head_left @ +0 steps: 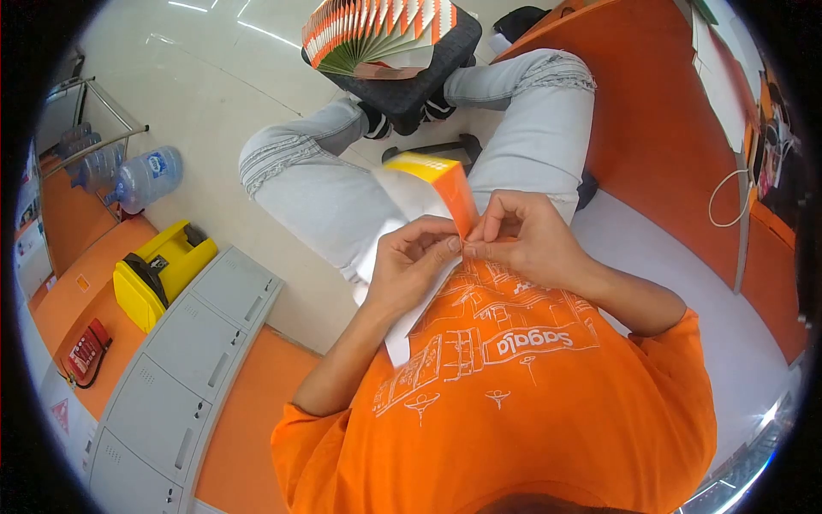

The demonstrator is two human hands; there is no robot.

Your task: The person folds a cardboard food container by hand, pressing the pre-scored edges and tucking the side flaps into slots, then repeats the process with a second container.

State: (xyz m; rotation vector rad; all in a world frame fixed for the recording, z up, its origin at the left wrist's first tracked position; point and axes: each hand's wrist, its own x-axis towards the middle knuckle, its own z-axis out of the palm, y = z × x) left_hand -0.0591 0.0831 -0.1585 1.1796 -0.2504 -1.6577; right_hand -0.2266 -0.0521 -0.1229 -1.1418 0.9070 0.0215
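Note:
Both of my hands meet in front of my chest on an orange, yellow and white folded paper piece (456, 199). My left hand (415, 261) pinches its near edge, with a white part of the paper showing beneath the hand and along the wrist. Close beside it, my right hand (522, 240) pinches the same edge, thumb and fingertips together. The yellow and orange end of the piece points away from me, above my lap. Farther off, a fanned stack of orange, white and green folded papers (377, 38) lies on a dark stool (419, 94).
Grey lockers (197, 343) stand at the lower left, near a yellow bucket-like container (167, 274) and a red extinguisher (86, 351). Large water bottles (147, 178) lie by a metal rack. An orange desk surface (646, 103) is at the right.

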